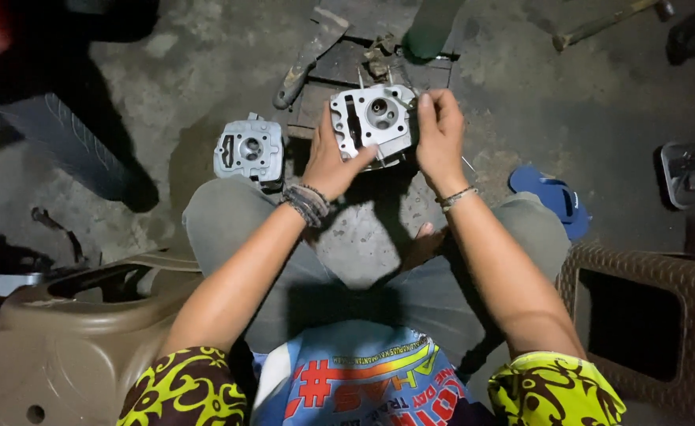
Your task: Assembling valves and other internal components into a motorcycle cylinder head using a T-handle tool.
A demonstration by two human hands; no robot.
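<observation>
I hold a silver metal engine cylinder head (372, 118) between both hands above the concrete floor. My left hand (333, 162) grips its left side and bottom edge, thumb across the lower face. My right hand (440, 134) clasps its right side with fingers curled over the top edge. Both wrists wear bracelets. A second, similar cylinder head (249, 150) rests on my left knee, untouched.
A dark flat board (379, 67) with small parts and a hammer-like tool (304, 59) lies on the floor ahead. A blue sandal (552, 197) sits at right, a brown woven stool (647, 315) at lower right, a tan plastic panel (71, 331) at lower left.
</observation>
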